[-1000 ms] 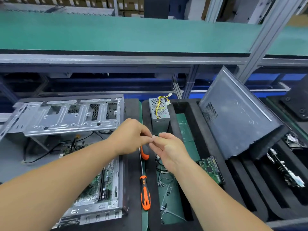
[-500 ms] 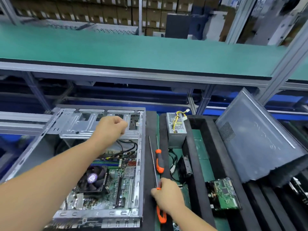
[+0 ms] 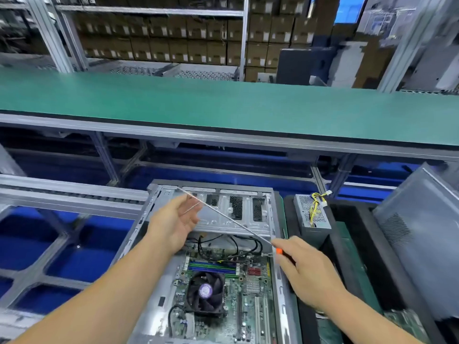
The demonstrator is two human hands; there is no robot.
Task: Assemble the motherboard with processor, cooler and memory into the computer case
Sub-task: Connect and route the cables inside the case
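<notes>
Left hand [image 3: 175,224]: spread, palm turned up, fingers relaxed and blurred at the tips, held over the far end of the case [image 3: 213,244]. The thin bright steel shaft of the screwdriver [image 3: 223,217] passes just beside its fingertips; contact cannot be told.

Case: open sheet-metal box, dull grey, lying on its side below and between both hands. A perforated drive cage of stamped steel spans its far end, just behind the left hand. The motherboard [image 3: 248,301] sits inside on the case floor, green, nearer than both hands. On it a black round-bladed cooler [image 3: 205,294] with a purple hub label, and beyond that green and blue memory [image 3: 212,266] slots lying side by side. Black cables [image 3: 231,247] loop between the cage and the slots.

Right hand [image 3: 305,271]: fingers curled round the orange handle of the screwdriver, only a short orange piece showing; the shaft slants up and left toward the left hand.

Right of that hand: a grey mesh-sided power supply [image 3: 311,214] with yellow wires stands in a black foam tray [image 3: 347,244]. Further right a grey textured side panel [image 3: 422,232] leans tilted.

Beyond both hands runs a green matte counter [image 3: 223,108] on aluminium framing, with shelves of brown cartons [image 3: 161,38] behind it.
</notes>
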